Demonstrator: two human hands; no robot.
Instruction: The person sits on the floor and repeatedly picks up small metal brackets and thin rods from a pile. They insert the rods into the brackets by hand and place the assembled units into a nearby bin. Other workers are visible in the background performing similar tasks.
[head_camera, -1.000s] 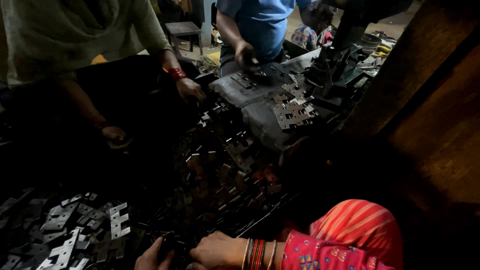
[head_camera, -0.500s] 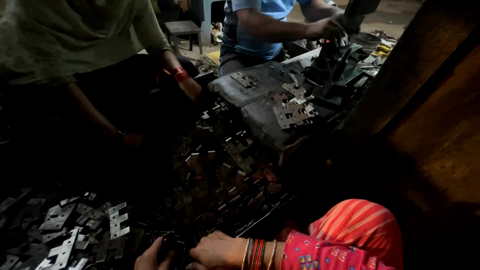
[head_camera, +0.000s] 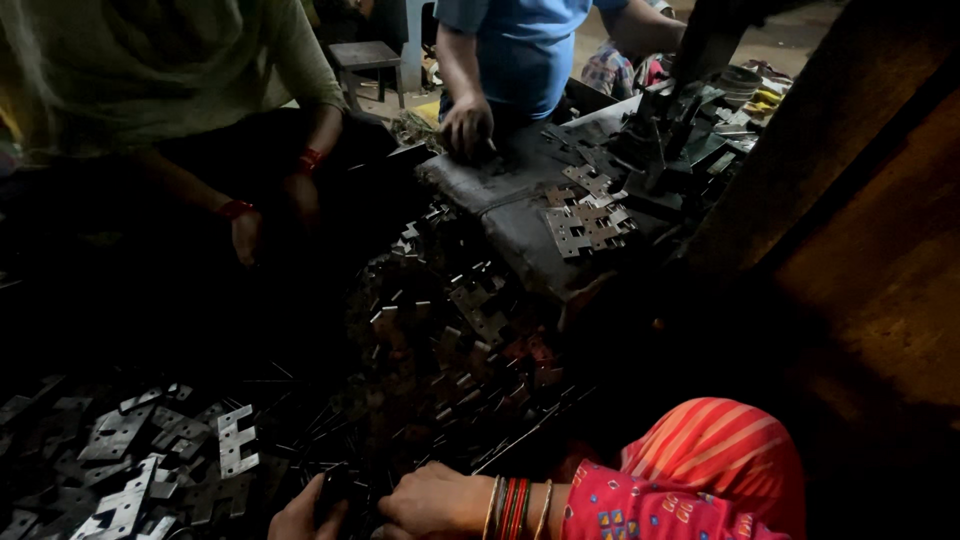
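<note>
Since half a second ago the co-worker in the blue shirt (head_camera: 520, 45) has brought a hand (head_camera: 468, 125) down from the dark machine (head_camera: 680, 130) onto the far edge of the grey padded tabletop (head_camera: 510, 200), and the person in the pale green top (head_camera: 150, 60) now hangs both hands lower over the dark heap.

Both of the wearer's own hands stay at the bottom edge. Spread far ahead of them is a wide pile of metal hinge plates (head_camera: 450, 330), with brighter hinge plates (head_camera: 235, 440) lying loose just to the left. Beyond the pile, a small cluster of finished hinges (head_camera: 590, 220) rests on the tabletop.

Right hand (head_camera: 435, 500), with red and gold bangles (head_camera: 515, 508) at the wrist and a red striped sleeve (head_camera: 700, 470) behind, curls its grip toward a small dark piece (head_camera: 335, 490). Left hand (head_camera: 300, 515) closes on that same piece from the other side. Whether either grip is fully closed cannot be told in the dim light.
</note>
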